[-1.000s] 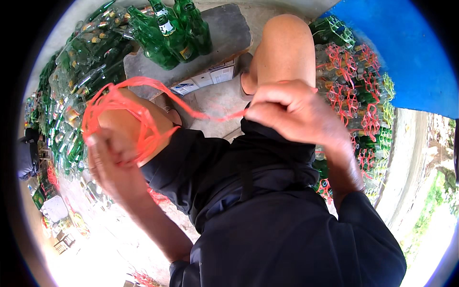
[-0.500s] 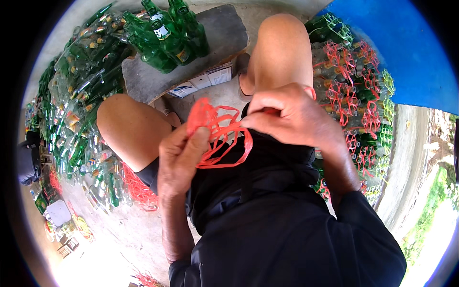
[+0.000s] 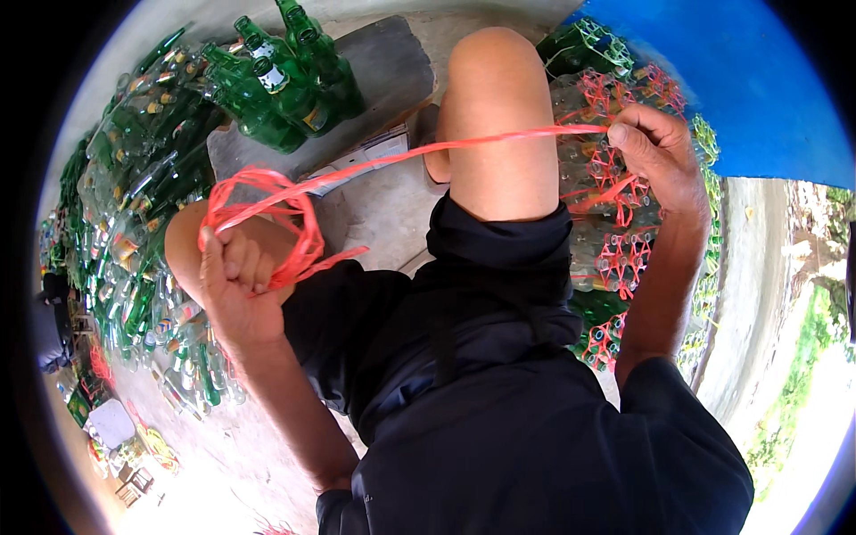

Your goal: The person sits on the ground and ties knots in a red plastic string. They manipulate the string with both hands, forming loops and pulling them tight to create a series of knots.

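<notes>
A loose coil of red plastic twine (image 3: 312,234) hangs from my left hand (image 3: 239,276), whose fingers are closed on its strands beside my left knee. One length of the twine runs nearly straight across, over my right knee, to my right hand (image 3: 660,156). There the thumb and fingers pinch it, and a short tail dangles below that hand. Beyond my knees, a cluster of green glass bottles (image 3: 299,94) stands upright on a dark slab bench (image 3: 392,58); the bottles are apart from both hands.
A large heap of loose bottles (image 3: 143,232) fills the left side. To the right stand bottle bundles tied with red twine (image 3: 620,254), and one with pale green twine (image 3: 593,45). A blue panel (image 3: 758,89) rises at the far right. Beneath the bench is a white carton (image 3: 383,147).
My hands have moved far apart, left hand to the left, right hand to the right and away. The twine between them is now drawn out into a long straight length.
</notes>
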The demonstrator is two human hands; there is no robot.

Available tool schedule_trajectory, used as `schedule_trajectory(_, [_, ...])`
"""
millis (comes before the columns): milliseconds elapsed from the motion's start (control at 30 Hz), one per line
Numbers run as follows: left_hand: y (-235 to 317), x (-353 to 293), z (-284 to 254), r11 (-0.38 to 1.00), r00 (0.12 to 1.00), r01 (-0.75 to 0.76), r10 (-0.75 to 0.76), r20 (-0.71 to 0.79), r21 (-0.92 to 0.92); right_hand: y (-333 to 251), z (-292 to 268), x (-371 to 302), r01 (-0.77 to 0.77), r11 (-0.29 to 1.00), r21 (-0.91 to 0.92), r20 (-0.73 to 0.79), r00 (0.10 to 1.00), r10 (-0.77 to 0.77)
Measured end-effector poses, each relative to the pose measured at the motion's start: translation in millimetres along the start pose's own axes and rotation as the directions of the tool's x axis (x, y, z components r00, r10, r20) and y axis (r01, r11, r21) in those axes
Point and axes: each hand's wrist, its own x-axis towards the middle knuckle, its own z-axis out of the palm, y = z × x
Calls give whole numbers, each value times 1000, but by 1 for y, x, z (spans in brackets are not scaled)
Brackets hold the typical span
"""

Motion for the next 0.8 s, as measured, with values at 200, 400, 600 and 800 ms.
schedule_trajectory(200, [10,5,13,996,997,-79,79,12,51,23,-27,-4,-1,998,70,-133,991,11])
schedule_trajectory(400, [0,9,24,997,998,-66,66,3,38,28,-38,-6,18,978,208,-236,971,32])
schedule_trajectory(600, [-19,-1,65,981,997,-78,77,14,177,-34,-3,-18,-1,992,-123,-351,935,-42])
schedule_trajectory(800, [-62,-26,133,792,983,-181,135,121,584,-60,82,-17,256,952,-168,51,967,-251])
